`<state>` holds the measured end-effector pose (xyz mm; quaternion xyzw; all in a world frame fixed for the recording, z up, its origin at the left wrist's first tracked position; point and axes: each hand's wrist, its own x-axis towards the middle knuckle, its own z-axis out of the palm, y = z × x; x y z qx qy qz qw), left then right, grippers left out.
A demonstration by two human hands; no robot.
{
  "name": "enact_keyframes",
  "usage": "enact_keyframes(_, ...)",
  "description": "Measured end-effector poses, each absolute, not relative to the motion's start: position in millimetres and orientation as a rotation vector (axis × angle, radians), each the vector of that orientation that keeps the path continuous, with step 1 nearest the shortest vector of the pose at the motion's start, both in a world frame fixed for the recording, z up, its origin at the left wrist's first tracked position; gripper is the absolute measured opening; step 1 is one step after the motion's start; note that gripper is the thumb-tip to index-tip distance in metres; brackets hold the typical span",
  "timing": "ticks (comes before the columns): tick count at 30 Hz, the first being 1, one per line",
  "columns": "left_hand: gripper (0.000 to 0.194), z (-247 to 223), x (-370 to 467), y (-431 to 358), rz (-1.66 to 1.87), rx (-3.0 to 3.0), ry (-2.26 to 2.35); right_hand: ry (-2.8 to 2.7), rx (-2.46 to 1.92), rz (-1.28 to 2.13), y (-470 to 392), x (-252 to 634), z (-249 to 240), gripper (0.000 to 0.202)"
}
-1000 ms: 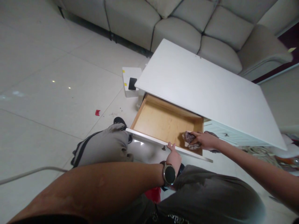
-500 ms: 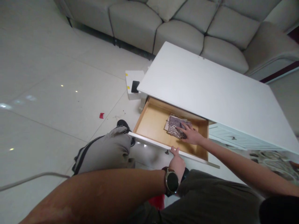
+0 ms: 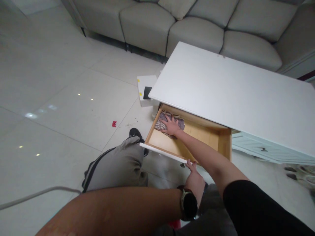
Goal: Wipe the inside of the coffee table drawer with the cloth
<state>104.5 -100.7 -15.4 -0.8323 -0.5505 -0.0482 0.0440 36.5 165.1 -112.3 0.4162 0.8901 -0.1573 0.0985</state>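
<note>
A drawer (image 3: pixel 167 147) of pale wood with a white front stands pulled out of a white coffee table (image 3: pixel 228 88). Inside it, a folded patterned cloth (image 3: pixel 161 124), grey-purple and white, lies in the far left corner. My right hand (image 3: pixel 171 126) presses on this cloth from above, fingers spread wide. The cloth looks rumpled under the palm. At the top edge of the drawer front, beside the dark knob (image 3: pixel 182 165), my left hand (image 3: pixel 194 175) holds on with its fingers over the rim. A watch (image 3: pixel 189 204) is on that wrist.
A grey sofa (image 3: pixel 197 34) runs behind the table. On the tiled floor stand a white box (image 3: pixel 146 80) with a black flat item (image 3: pixel 147 92) on it. A red scrap (image 3: pixel 114 124) lies farther left. Grey trousers (image 3: pixel 118 164) show left of the drawer.
My right hand has slid the cloth leftward, from the drawer's right-middle to its far left corner. My left hand stays at the drawer front. The view has shifted slightly.
</note>
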Motion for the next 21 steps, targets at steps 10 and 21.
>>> enact_keyframes(10,0.042,18.1,91.8,-86.2,0.414,-2.877,-1.541,2.669,1.177,-0.272,176.8,148.6,-111.5,0.085)
enact_keyframes(21,0.034,-3.4,97.9,-85.9,0.048,-2.945,-1.892,2.365,1.273,-0.318,164.3,334.6,-88.9,0.086)
